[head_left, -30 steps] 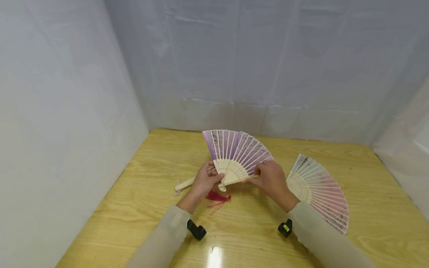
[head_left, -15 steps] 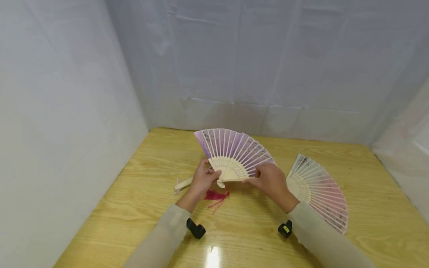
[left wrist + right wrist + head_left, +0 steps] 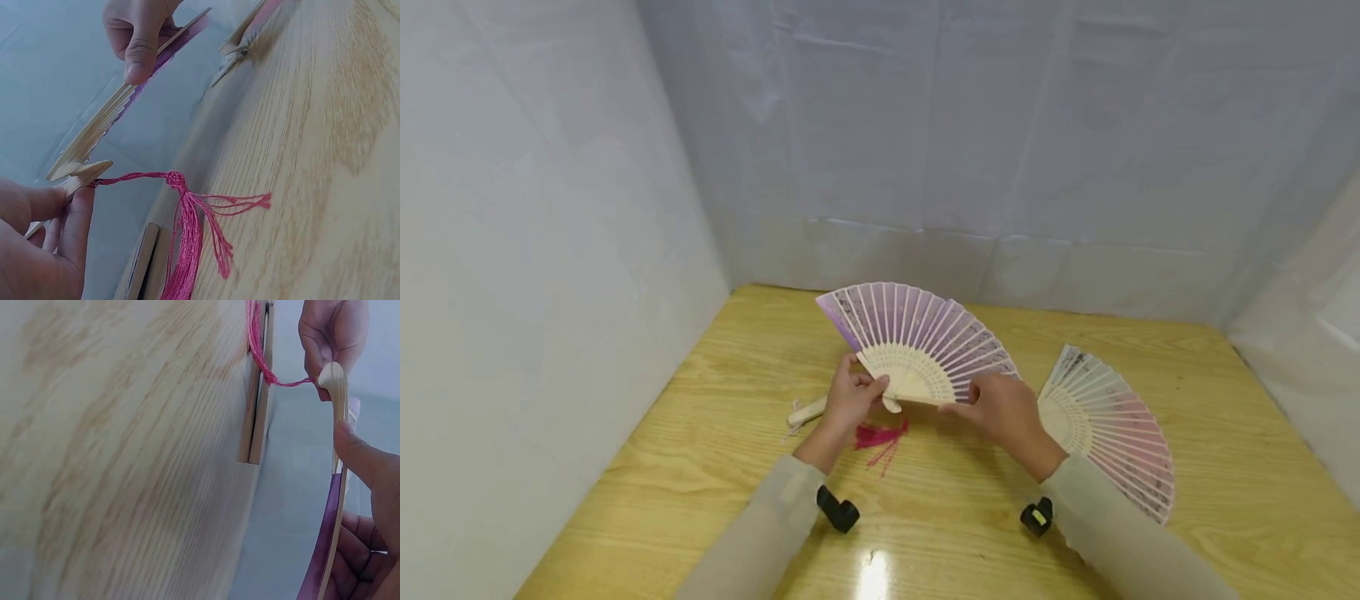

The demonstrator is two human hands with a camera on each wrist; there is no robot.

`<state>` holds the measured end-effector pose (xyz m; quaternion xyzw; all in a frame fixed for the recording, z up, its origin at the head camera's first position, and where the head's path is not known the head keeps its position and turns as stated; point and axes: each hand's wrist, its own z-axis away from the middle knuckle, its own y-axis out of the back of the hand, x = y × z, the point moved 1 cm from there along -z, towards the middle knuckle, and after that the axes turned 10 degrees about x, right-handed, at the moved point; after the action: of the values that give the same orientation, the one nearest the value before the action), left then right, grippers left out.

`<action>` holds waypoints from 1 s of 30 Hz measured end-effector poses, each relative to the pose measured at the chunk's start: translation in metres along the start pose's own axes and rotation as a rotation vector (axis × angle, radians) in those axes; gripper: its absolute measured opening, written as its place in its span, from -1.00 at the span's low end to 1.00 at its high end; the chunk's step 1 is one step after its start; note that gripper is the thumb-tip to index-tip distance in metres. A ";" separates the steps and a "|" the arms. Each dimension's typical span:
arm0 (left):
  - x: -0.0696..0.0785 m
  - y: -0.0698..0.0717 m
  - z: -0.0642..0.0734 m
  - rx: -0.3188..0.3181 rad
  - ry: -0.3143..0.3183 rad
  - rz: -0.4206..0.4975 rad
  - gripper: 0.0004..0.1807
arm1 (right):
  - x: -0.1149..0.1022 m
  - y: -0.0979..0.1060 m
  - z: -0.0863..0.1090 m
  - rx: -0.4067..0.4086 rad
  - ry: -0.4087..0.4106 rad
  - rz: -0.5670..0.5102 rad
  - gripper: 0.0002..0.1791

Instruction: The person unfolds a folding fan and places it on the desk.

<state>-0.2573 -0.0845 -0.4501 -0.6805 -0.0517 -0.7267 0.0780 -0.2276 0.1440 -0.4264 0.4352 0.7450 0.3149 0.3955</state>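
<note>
A purple folding fan (image 3: pixel 910 321) with pale slatted ribs is spread wide between both hands, above the table. My left hand (image 3: pixel 848 406) pinches its left guard stick near the pivot, thumb on the front. On the opposite side, my right hand (image 3: pixel 1006 408) grips the right guard stick, the thumb lying along it in the right wrist view. From the pivot hangs a pink tassel (image 3: pixel 187 231) on a thin braided cord. Behind my left hand lies a folded fan (image 3: pixel 807 412), of which only the pale handle end shows in the head view.
A second open fan (image 3: pixel 1112 425), white and pink, lies on the table to the right, partly behind my right forearm. The wooden table (image 3: pixel 700 467) meets pale sheeting (image 3: pixel 940 150) at the back and sides.
The purple fan has spread wider, its left edge swinging left and down. My left hand has shifted slightly left; the right hand has stayed almost in place.
</note>
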 end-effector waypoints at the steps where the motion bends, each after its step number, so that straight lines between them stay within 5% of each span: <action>1: 0.000 0.000 -0.001 0.004 -0.001 -0.008 -0.47 | -0.001 0.000 0.000 -0.005 -0.003 0.002 -0.42; 10: 0.002 0.003 -0.001 0.012 -0.066 0.036 -0.58 | -0.008 -0.001 0.007 -0.028 -0.007 -0.013 -0.45; 30: 0.005 -0.001 -0.008 -0.016 -0.052 0.090 -0.53 | -0.030 -0.003 0.020 0.008 0.051 -0.070 -0.48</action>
<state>-0.2661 -0.0851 -0.4459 -0.7015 -0.0170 -0.7048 0.1038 -0.2023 0.1188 -0.4291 0.4021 0.7708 0.3090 0.3855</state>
